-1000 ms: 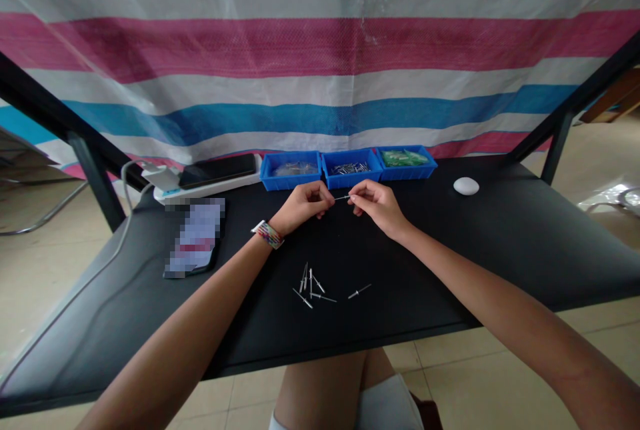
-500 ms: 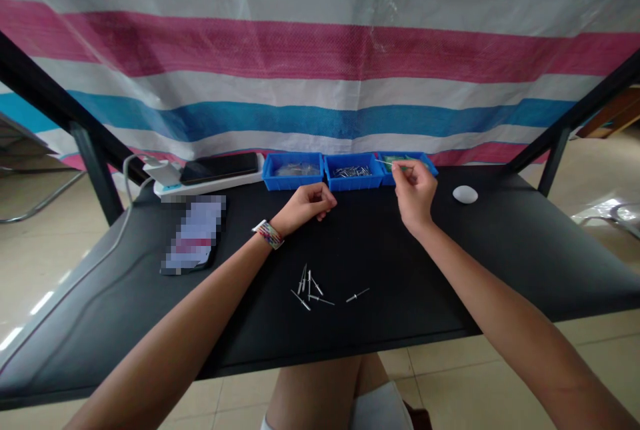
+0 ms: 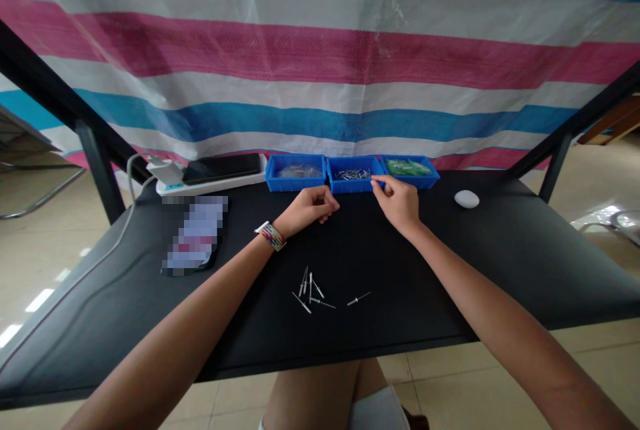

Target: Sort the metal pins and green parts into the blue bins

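Observation:
My left hand (image 3: 306,209) rests on the black table just in front of the blue bins, its fingers curled together. Whatever they hold, if anything, is hidden. My right hand (image 3: 399,202) has its thumb and forefinger close together at the front right corner of the middle blue bin (image 3: 354,186); I cannot make out anything between the fingertips. Metal pins or rivets (image 3: 356,175) fill that bin. Nearer to me on the table lies a loose group of blind rivets (image 3: 311,288), with a single blind rivet (image 3: 356,299) apart to the right.
The left blue bin (image 3: 296,183) holds small pieces in clear plastic, the right blue bin (image 3: 415,181) green packets. A phone (image 3: 195,237) and a power strip (image 3: 215,186) with a dark phone (image 3: 223,168) lie left. A white mouse-like object (image 3: 467,199) sits right.
My right hand has moved left and down, from over the right bin to the middle bin's corner. The thin pin seen in its fingers earlier no longer shows. My left hand stays put.

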Motion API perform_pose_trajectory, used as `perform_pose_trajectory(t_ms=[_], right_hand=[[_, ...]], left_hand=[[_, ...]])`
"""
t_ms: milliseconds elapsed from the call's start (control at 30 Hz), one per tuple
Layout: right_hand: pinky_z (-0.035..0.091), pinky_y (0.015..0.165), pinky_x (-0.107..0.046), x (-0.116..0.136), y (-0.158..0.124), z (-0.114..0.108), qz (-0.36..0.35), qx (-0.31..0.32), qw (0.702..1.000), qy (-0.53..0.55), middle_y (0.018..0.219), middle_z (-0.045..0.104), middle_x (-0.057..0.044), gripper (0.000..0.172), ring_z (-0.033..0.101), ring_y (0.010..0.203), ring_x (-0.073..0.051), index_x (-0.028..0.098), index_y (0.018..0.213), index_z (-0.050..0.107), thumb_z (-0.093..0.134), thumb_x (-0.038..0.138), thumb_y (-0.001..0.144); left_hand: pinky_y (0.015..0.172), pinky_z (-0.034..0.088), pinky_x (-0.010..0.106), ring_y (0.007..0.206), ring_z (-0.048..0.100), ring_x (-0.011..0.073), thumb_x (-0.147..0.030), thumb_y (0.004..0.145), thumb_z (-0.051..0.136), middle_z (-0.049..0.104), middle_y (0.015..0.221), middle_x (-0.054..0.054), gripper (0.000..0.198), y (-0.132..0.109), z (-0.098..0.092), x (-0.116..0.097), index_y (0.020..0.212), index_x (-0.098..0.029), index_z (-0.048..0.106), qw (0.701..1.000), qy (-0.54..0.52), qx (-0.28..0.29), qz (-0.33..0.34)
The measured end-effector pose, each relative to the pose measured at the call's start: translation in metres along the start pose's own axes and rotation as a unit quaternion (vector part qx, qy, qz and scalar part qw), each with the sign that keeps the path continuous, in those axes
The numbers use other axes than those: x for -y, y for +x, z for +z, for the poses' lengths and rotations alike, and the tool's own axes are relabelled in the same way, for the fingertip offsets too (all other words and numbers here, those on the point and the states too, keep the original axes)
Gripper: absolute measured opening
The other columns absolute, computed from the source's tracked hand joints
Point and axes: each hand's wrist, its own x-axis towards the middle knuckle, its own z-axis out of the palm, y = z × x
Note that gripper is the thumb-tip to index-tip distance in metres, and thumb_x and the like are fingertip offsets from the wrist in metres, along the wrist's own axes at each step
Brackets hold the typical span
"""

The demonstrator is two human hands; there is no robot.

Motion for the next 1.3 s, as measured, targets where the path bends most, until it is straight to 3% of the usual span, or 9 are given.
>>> perform_pose_trajectory(t_ms=[167,267,467,533,633,767,933,1100,1300], right_hand=[[0.037,0.062,-0.030,0.013,-0.007,-0.006,-0.036,0.040,0.998,0.031,0.057,0.043,0.005,0.025,0.043,0.052,-0.014,0.018,0.100,0.080,0.059,0.031,0.101],[0.036,0.060,-0.028,0.027,-0.010,-0.012,-0.048,0.164,0.981,0.093,0.059,0.048,0.005,0.017,0.045,0.054,-0.013,0.018,0.094,0.078,0.064,0.027,0.097],[0.039,0.059,-0.024,0.059,-0.014,-0.028,-0.056,0.514,0.837,0.180,0.066,0.060,0.004,0.015,0.054,0.059,-0.011,0.018,0.081,0.075,0.086,0.029,0.081],[0.039,0.060,-0.024,0.070,-0.016,-0.035,-0.064,0.581,0.797,0.151,0.067,0.062,0.005,0.019,0.057,0.061,-0.011,0.019,0.083,0.076,0.091,0.029,0.076],[0.038,0.061,-0.024,0.087,-0.024,-0.041,-0.088,0.615,0.773,0.131,0.069,0.062,0.006,0.024,0.058,0.062,-0.010,0.021,0.089,0.077,0.093,0.032,0.075],[0.039,0.067,-0.025,0.103,-0.036,-0.039,-0.149,0.611,0.767,0.128,0.069,0.063,0.006,0.012,0.058,0.067,-0.011,0.020,0.077,0.071,0.083,0.017,0.078],[0.042,0.059,-0.022,0.095,-0.033,-0.034,-0.020,0.593,0.765,0.251,0.070,0.064,0.004,0.006,0.057,0.061,-0.010,0.018,0.079,0.070,0.076,0.016,0.081],[0.050,0.059,-0.024,0.070,-0.022,-0.020,0.126,0.444,0.782,0.420,0.076,0.072,0.000,0.008,0.063,0.060,-0.011,0.016,0.090,0.070,0.072,0.023,0.086],[0.055,0.054,-0.027,0.041,-0.020,0.003,0.205,0.246,0.822,0.471,0.083,0.077,-0.004,0.020,0.066,0.055,-0.013,0.017,0.092,0.071,0.080,0.031,0.081]], left_hand=[[0.055,0.049,0.020,0.060,0.058,0.0094,-0.033,0.088,0.077,0.061,0.069,-0.001,0.023,0.000,0.001,-0.002,0.085,-0.014,0.063,1.000,0.007,0.001,0.000],[0.054,0.049,0.020,0.060,0.058,0.0096,-0.032,0.087,0.076,0.062,0.069,-0.001,0.022,0.000,0.002,-0.004,0.084,-0.014,0.064,1.000,0.011,-0.006,-0.005],[0.053,0.048,0.021,0.057,0.057,0.0090,-0.034,0.084,0.079,0.060,0.068,-0.002,0.026,-0.001,0.004,-0.009,0.081,-0.014,0.063,1.000,0.011,-0.017,-0.003],[0.053,0.046,0.020,0.055,0.055,0.0084,-0.035,0.083,0.082,0.060,0.066,-0.003,0.028,-0.001,0.005,-0.009,0.081,-0.014,0.063,1.000,0.011,-0.015,-0.005],[0.052,0.045,0.020,0.054,0.054,0.0082,-0.037,0.081,0.084,0.061,0.067,-0.002,0.031,-0.001,0.005,-0.010,0.083,-0.014,0.064,1.000,0.007,-0.011,-0.008],[0.052,0.045,0.020,0.055,0.055,0.0083,-0.039,0.081,0.084,0.062,0.069,-0.001,0.032,-0.002,0.003,-0.010,0.084,-0.013,0.065,1.000,0.007,-0.010,-0.008],[0.052,0.046,0.021,0.056,0.055,0.0088,-0.040,0.082,0.084,0.061,0.069,-0.002,0.032,-0.001,0.003,-0.007,0.084,-0.014,0.065,1.000,0.013,-0.011,-0.011],[0.054,0.047,0.022,0.056,0.056,0.0093,-0.041,0.084,0.081,0.061,0.069,-0.002,0.031,-0.002,0.002,-0.009,0.084,-0.015,0.065,1.000,0.011,-0.007,-0.007],[0.060,0.049,0.024,0.063,0.060,0.0121,-0.050,0.092,0.067,0.065,0.074,0.003,0.038,-0.003,0.000,-0.015,0.088,-0.013,0.072,0.999,0.015,0.026,-0.025]])
